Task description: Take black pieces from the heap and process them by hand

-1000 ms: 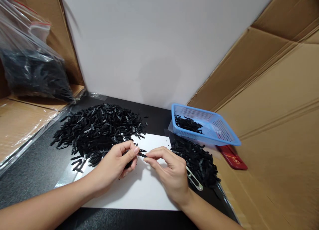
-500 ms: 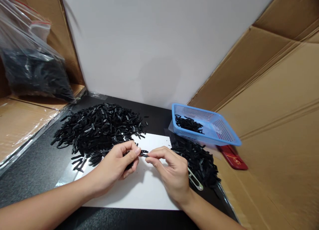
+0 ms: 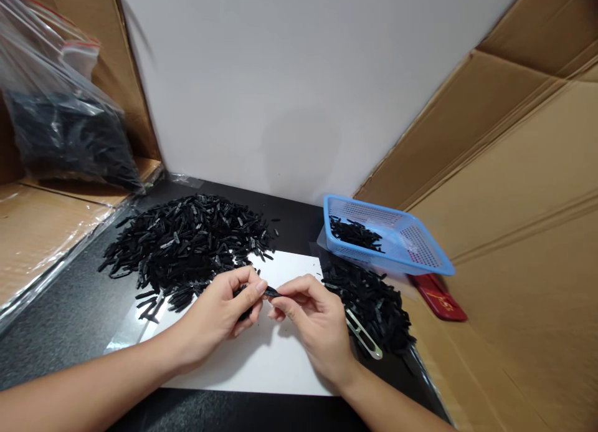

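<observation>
Above the white sheet (image 3: 261, 369), both hands meet at a slim black piece (image 3: 271, 292), small and elongated. My left hand (image 3: 236, 304) pinches one end between thumb and forefinger, and more black pieces show in its curled fingers. The other end is pinched by my right hand (image 3: 311, 320). Behind my left hand spreads a large pile of similar black pieces (image 3: 187, 232). A second black pile (image 3: 374, 301) lies right of my right hand. Close by that hand, a pale metal tool with a long slot (image 3: 367, 338) sticks out, partly covered.
A blue perforated basket (image 3: 397, 257) at back right holds some black pieces. A red flat object (image 3: 439, 298) lies beside it. At left, a clear zip bag (image 3: 70, 133) full of dark material leans in a cardboard box (image 3: 47, 226). A white panel (image 3: 243, 76) stands behind.
The black piece between my hands has turned, now showing a narrower, solid side. My right hand's lower fingers have come into view under it.
</observation>
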Action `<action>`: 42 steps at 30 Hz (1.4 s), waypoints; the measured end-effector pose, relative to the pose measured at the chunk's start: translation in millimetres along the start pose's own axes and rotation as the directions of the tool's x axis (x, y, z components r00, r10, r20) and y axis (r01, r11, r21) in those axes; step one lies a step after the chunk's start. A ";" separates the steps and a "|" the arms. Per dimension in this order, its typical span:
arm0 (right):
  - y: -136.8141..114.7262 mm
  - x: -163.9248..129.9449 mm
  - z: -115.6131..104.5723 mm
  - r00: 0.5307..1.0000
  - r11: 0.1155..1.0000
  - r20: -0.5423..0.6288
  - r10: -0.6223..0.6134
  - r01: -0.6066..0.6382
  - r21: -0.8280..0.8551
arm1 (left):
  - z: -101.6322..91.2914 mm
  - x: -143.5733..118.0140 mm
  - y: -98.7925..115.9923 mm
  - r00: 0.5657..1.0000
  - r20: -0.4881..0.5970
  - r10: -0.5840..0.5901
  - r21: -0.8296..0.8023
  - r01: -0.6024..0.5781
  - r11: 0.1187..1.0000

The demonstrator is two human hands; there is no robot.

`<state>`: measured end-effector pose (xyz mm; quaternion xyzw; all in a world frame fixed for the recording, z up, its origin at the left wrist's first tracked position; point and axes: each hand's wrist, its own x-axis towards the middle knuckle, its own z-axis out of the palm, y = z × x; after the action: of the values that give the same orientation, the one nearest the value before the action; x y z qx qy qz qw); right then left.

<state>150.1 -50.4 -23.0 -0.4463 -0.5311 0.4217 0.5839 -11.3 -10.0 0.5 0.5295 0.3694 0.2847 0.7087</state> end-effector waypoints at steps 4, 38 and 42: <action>0.4 1.4 1.2 0.998 0.996 0.043 0.035 -0.039 0.077 | -0.7 -1.3 2.4 0.999 -0.026 0.046 0.139 -0.042 0.989; -6.8 14.7 -8.5 0.967 0.968 -0.091 0.240 -0.245 -0.054 | -1.1 -0.4 11.3 0.977 -0.058 -0.205 -0.283 0.181 0.942; -6.9 15.1 -8.4 0.959 0.963 -0.086 0.269 -0.269 0.005 | -0.1 -0.7 11.5 0.974 -0.040 -0.224 -0.270 0.206 0.941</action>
<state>159.8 -38.1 -13.0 -0.5339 -0.4415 0.4759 0.5418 -12.0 -7.3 11.6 0.3765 0.4083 0.2707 0.7863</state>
